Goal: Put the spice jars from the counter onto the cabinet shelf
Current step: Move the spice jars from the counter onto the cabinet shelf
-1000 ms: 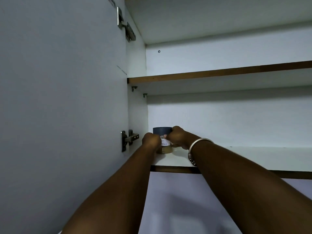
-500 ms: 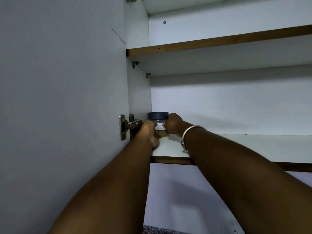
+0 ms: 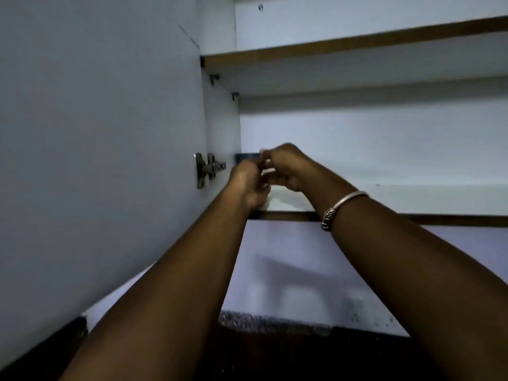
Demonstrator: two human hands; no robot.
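Note:
A spice jar (image 3: 247, 156) with a dark lid stands in the far left corner of the lower cabinet shelf (image 3: 412, 195). Only its lid shows; the body is hidden behind my hands. My left hand (image 3: 246, 182) is over the shelf's front edge, fingers curled, just in front of the jar. My right hand (image 3: 287, 167), a metal bangle on its wrist, is beside it with its fingertips close to the lid's right edge. Both hands are blurred, so I cannot make out whether either one still touches the jar.
The open cabinet door (image 3: 96, 147) with its metal hinge (image 3: 207, 169) stands close on the left. An upper shelf (image 3: 357, 42) runs overhead. Below, a white wall (image 3: 302, 270) meets a dark speckled counter edge (image 3: 275, 324).
The jar went further into the shelf's left corner. Both hands have drawn back towards the shelf's front edge and now cover the jar's body. The view has tilted down, and the counter shows.

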